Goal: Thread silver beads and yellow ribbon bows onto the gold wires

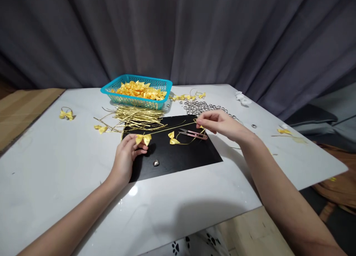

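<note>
My left hand [126, 154] pinches a yellow satin ribbon bow [143, 139] between thumb and fingers, over the left side of a black mat [183, 156]. From beside this bow a thin gold cord [169, 128] stretches to the right. Its far end is at the closed fingertips of my right hand [215, 122], over the mat's back right corner. Below that hand lie pink-handled thread snips [194, 133], blades pointing left. Another yellow bow [173, 138] with a cord rests beside them. A silver heart-shaped bead [156, 162] lies near the mat's front.
A teal basket [136, 100] full of yellow bows stands behind a pile of gold cords [139, 115]. Silver beads [200, 107] are heaped behind the mat. A finished-looking bow loop [66, 114] lies far left. White scraps [243, 98] and a loose bow [284, 131] are at right.
</note>
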Available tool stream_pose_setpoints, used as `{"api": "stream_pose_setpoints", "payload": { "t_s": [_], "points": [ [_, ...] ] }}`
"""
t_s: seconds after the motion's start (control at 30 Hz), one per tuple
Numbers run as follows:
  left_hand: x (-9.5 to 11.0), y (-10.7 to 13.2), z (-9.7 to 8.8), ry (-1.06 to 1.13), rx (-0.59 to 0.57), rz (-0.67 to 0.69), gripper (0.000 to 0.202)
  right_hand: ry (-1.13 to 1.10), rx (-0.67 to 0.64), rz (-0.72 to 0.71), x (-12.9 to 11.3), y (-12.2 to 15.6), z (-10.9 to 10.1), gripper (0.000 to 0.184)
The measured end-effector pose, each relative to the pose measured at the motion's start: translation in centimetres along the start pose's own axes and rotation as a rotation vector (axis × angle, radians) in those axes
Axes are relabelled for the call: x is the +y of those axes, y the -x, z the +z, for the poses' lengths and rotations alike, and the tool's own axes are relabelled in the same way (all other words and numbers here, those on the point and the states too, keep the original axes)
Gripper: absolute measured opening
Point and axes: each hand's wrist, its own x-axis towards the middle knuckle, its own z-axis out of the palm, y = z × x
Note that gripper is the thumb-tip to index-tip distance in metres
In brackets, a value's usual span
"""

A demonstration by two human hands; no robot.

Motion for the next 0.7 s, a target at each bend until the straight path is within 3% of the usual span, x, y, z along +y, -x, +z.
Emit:
{"api": "stream_pose_setpoints", "payload": {
  "t_s": [0.17, 0.27, 0.33, 0.4, 0.53, 0.7],
  "points": [
    [0.3, -0.6, -0.1, 0.143, 0.127, 0.01, 0.006, 0.105, 0.07, 0.029, 0.3, 0.2, -1.2, 0.031],
    [1.5, -0.8, -0.1, 0.209, 0.194, -0.076, 0.008, 0.176, -0.076, 0.068, 0.4, 0.5, -1.9, 0.032],
    [2.5, -0.9, -0.2, 0.246, 0.198, -0.141, 0.013, 0.209, -0.215, 0.075, 0.2, 0.6, -2.2, 0.031],
    [3.4, -0.9, -0.3, 0.287, 0.18, -0.176, 0.017, 0.212, -0.272, 0.071, 0.1, 0.7, -2.4, 0.031],
    [4.2, -1.1, -0.7, 0.352, 0.128, -0.207, 0.021, 0.207, -0.278, 0.071, 0.0, 0.7, -2.3, 0.031],
    [3.5, -1.5, -0.8, 0.286, 0.154, -0.21, 0.022, 0.216, -0.255, 0.067, 0.3, 0.7, -2.4, 0.03]
  ]
}}
